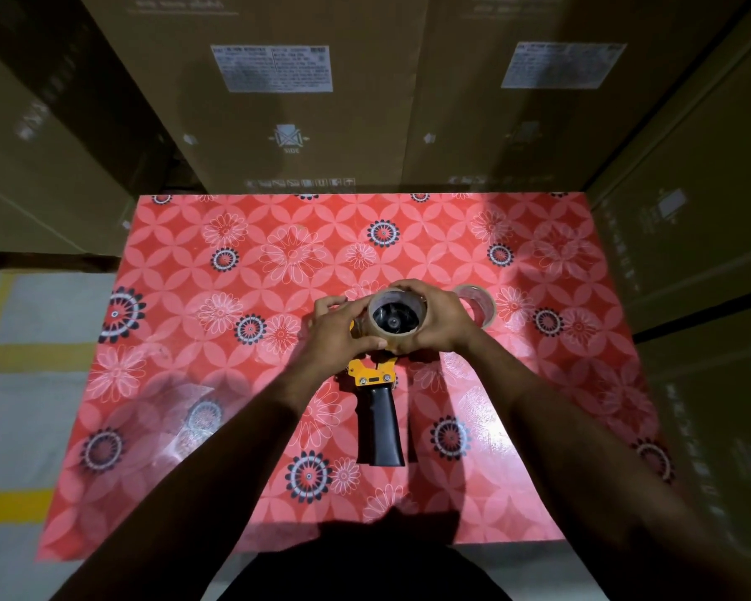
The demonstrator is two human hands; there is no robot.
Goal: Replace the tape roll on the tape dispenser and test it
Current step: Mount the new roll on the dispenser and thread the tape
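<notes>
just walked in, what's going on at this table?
A person is working on a tape dispenser lying on a red floral table, its black handle toward them. Both hands grip a tape roll at the dispenser's head: left hand on its left side, right hand on its right. Whether it is fully seated cannot be told. A second roll sits just right of the hands.

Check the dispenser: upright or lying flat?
Lying flat: the tape dispenser has its black handle along the table, and the tape roll faces up.

arms: bare to past the elbows, no sleeves | left hand [337, 329], right hand [441, 316]: no gloves, rings or watch | torso: dark garment
</notes>
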